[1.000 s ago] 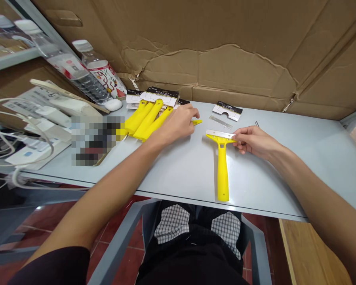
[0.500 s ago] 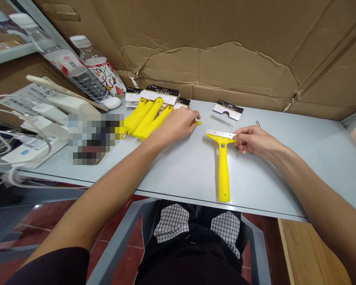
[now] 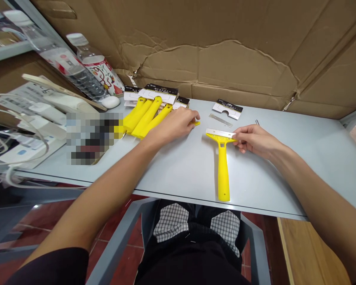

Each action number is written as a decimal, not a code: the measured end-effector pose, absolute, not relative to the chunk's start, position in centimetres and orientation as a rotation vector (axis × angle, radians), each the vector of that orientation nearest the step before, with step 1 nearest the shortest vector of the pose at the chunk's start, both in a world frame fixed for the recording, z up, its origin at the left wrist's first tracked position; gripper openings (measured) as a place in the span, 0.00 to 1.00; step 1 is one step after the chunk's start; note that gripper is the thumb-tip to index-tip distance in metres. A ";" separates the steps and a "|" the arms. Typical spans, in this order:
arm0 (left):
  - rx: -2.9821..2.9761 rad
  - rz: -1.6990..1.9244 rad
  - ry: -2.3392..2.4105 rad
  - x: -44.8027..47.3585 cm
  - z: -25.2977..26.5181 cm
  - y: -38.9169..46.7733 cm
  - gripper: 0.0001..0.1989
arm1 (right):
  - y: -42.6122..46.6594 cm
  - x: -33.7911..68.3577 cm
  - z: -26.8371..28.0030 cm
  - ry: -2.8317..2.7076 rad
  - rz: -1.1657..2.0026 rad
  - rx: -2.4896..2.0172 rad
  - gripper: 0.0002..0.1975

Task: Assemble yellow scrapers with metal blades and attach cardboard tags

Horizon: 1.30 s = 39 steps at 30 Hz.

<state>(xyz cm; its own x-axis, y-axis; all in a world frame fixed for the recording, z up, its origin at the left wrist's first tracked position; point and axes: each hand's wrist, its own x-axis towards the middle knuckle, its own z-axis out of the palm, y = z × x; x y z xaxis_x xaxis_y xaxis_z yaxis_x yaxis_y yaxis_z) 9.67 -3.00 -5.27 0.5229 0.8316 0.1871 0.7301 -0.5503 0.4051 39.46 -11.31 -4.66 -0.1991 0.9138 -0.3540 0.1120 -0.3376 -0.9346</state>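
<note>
A yellow scraper (image 3: 223, 170) lies on the table with its handle toward me and a metal strip along its head. My right hand (image 3: 252, 138) pinches the right end of that head between thumb and fingers. To the left, my left hand (image 3: 182, 120) is closed over a small yellow piece (image 3: 197, 123), of which only the tip shows past the fingers. Behind the scraper lie a loose metal blade (image 3: 221, 120) and a black and white card (image 3: 227, 109). Several more yellow scrapers (image 3: 148, 116) with cards are piled beside my left forearm.
Two plastic bottles (image 3: 102, 71) lean at the back left, near white cables (image 3: 45, 138) and boxes. A blurred-out patch (image 3: 91, 138) covers something left of the pile. Cardboard (image 3: 225, 59) walls off the back of the grey table (image 3: 178, 170). A small dark thin object (image 3: 257, 122) lies behind my right hand.
</note>
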 end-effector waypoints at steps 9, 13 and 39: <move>2.602 0.537 1.189 10.4 -3.8 -3.8 0.14 | -11.3 39.4 -4.7 -1.247 1.607 -1.411 0.06; 2.550 0.743 1.148 10.6 -3.3 -4.0 0.14 | -11.3 39.4 -4.6 -1.239 1.605 -1.421 0.06; 1.969 1.024 0.852 11.9 -3.4 -5.1 0.11 | -11.4 39.0 -4.5 -1.213 1.595 -1.421 0.08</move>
